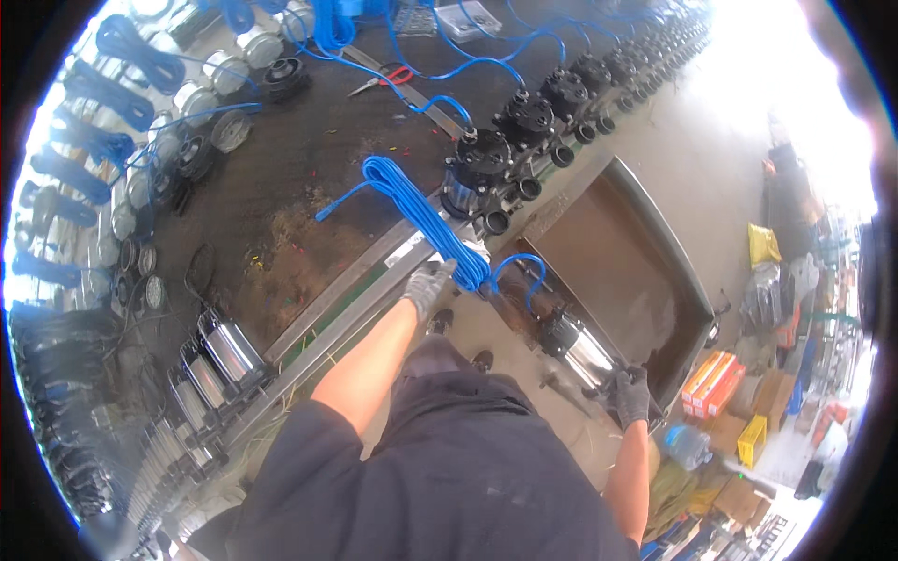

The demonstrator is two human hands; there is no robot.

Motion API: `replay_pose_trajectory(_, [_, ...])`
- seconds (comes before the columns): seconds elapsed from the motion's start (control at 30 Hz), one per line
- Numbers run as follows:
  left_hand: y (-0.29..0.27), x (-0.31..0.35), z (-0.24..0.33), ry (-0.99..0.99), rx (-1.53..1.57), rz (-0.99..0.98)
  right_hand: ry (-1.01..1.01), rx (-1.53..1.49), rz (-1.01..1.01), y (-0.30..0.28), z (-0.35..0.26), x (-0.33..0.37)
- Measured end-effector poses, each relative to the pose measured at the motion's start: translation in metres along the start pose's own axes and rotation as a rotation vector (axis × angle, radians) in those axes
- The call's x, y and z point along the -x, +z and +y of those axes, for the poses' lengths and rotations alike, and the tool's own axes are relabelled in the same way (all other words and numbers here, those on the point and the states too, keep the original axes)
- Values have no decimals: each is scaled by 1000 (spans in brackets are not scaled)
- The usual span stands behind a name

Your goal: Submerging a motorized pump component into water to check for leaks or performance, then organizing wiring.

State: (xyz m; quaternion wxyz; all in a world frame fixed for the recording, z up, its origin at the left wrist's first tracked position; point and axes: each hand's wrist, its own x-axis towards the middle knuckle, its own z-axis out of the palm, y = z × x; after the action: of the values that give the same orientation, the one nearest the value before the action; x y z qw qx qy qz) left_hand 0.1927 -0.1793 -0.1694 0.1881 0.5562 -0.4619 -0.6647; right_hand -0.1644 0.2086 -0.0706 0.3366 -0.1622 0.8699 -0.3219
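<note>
Left of centre, left hand [430, 287] closed on blue cable coil [428, 222]; at right, right hand [632, 396] clamped on near end of tilted steel pump [582, 353]. Likely carrying step; next calls for moving both together, unstrained.

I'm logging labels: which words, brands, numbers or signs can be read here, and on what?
Blue cable bundle, steel cylinder: no readable text.
Orange-and-white boxes: print too small to read.
White label at the bench edge: too blurred to read.
White printed item, lower right: bold dark lettering, too unclear to quote.
</note>
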Motion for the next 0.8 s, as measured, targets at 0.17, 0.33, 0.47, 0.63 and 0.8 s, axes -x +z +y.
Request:
replay_pose_trajectory(0.17, [43, -13, 31, -6, 578, 107, 203, -444, -131, 9, -51, 18])
replay_pose_trajectory(0.33, [23, 11, 30, -9, 610, 250, 258, -390, -284, -6, -60, 15])
replay_pose_trajectory(0.47, [-18, 115, 53, 199, 723, 137, 292, -294, -347, -12, -75, 16])
replay_pose_trajectory(0.63, [-55, 226, 85, 551, 627, 253, 235, -331, -431, -19, -50, 5])
replay_pose_trajectory(0.8, [-84, 291, 131, 861, 606, 409, 117, -504, -460, -13, -26, 1])
